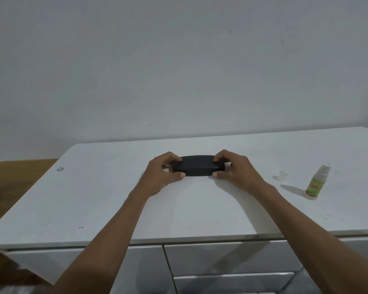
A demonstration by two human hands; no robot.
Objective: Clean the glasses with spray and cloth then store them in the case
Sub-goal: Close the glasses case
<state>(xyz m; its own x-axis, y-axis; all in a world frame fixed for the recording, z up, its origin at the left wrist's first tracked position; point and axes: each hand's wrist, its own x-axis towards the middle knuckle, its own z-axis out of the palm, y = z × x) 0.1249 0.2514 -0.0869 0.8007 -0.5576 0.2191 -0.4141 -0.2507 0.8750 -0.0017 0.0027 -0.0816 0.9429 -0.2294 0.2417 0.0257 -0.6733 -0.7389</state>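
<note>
A black glasses case (197, 166) lies closed on the white cabinet top (94, 198), near its middle. My left hand (163, 174) grips the case's left end, thumb in front and fingers over the top. My right hand (235, 169) grips its right end the same way. A small spray bottle (317, 183) with a green label stands upright at the right, its nozzle bare. A clear cap (280, 176) lies on the top between the case and the bottle. No glasses or cloth are visible.
The cabinet stands against a plain white wall. Drawer fronts (221, 257) run below its front edge. A wooden floor (13, 183) shows at the left beyond the cabinet's rounded corner.
</note>
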